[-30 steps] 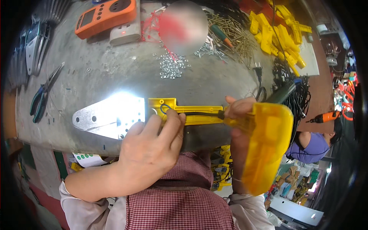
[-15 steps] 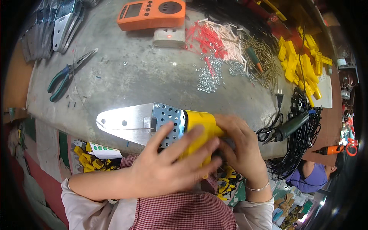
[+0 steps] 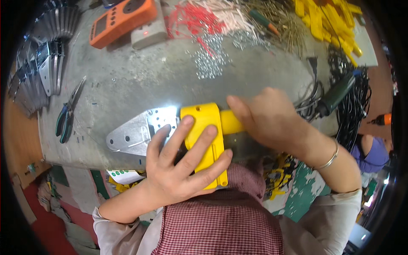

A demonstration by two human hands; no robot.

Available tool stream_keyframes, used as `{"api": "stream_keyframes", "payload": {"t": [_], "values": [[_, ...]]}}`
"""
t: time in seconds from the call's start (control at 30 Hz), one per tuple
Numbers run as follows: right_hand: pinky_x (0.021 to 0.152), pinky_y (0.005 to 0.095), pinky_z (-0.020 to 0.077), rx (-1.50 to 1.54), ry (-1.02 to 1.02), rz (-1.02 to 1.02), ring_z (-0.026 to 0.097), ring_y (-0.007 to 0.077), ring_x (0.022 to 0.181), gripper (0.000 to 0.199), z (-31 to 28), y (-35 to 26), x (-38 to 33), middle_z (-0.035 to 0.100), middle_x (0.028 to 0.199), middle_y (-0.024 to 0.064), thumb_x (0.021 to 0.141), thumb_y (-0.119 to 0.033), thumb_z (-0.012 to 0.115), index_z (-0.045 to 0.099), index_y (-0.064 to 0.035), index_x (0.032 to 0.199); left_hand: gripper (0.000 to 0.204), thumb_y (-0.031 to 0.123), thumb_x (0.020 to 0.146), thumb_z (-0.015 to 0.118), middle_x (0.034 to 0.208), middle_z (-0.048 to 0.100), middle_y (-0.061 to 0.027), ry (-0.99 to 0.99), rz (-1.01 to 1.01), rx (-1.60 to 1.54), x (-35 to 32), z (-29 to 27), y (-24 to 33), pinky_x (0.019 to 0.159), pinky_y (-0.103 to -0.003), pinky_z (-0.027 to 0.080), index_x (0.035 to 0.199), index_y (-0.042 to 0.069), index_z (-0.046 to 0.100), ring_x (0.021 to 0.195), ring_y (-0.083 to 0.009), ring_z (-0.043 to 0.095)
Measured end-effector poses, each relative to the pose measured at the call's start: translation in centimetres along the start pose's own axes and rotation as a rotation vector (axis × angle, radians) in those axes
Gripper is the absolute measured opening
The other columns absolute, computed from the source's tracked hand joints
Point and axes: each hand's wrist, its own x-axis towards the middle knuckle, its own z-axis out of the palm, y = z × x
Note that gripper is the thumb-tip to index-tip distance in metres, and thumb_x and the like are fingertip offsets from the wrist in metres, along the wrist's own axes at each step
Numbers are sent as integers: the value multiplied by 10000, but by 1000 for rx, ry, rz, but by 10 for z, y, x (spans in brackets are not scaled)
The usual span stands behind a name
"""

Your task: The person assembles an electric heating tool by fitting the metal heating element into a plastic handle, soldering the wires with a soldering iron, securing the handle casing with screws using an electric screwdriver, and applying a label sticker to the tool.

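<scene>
A pipe welding iron [image 3: 204, 146] lies across the near table edge, with a yellow housing, a yellow handle stub to the right and a tapered metal plate [image 3: 129, 134] to the left. Part of the plate is a shiny perforated guard. My left hand [image 3: 176, 170] grips the housing from the near side, its fingers spread over the top face; its thumb is hidden. My right hand [image 3: 272, 123] is closed round the yellow handle, slightly blurred, and hides the handle's end.
Pliers [image 3: 68, 112] lie at the left, near stacked metal plates [image 3: 51, 63]. An orange meter [image 3: 123, 21] sits on a pale socket block [image 3: 148, 32] at the back. Nuts [image 3: 208, 61], red sleeves [image 3: 193, 19], yellow handles [image 3: 327, 21], a green-handled tool [image 3: 335, 95] and black cables [image 3: 355, 114] also lie about.
My right hand has come round the handle and my left fingers have settled flat across the housing. The yellow housing's broad face now shows. My view has shifted, so the table items appear displaced.
</scene>
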Motion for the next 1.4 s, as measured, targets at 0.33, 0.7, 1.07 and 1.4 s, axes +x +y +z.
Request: {"api": "stream_keyframes", "payload": {"t": [0.33, 0.7, 1.07, 1.4], "values": [[528, 393, 509, 570, -748, 445, 627, 305, 536, 406, -18, 21, 46, 601, 583, 151, 960, -286, 352, 591, 23, 847, 261, 130, 857, 628, 1144, 657, -163, 202, 1, -15, 12, -6, -6, 910, -433, 472, 1109, 89, 575, 1021, -348, 660], [556, 475, 518, 58, -340, -29, 664, 341, 664, 299, 8, 23, 8, 643, 687, 166, 931, -304, 457, 621, -56, 899, 329, 216, 796, 659, 1151, 621, -95, 114, 83, -57, 0, -8, 3, 887, -414, 458, 1120, 180, 617, 1065, -258, 587], [676, 422, 509, 102, 52, 498, 634, 350, 754, 171, -41, 91, -5, 646, 782, 154, 817, -186, 618, 630, -15, 823, 230, 33, 666, 693, 882, 605, -80, -44, 35, -135, 115, -21, -67, 735, -402, 478, 891, 43, 649, 846, -298, 586], [650, 445, 498, 181, -103, 474, 628, 347, 734, 90, -19, 114, 7, 630, 743, 152, 731, -80, 645, 591, -23, 776, 178, 55, 698, 671, 896, 595, -110, -338, 144, -98, 193, 48, -101, 792, -414, 492, 870, 29, 631, 909, -304, 592]]}}
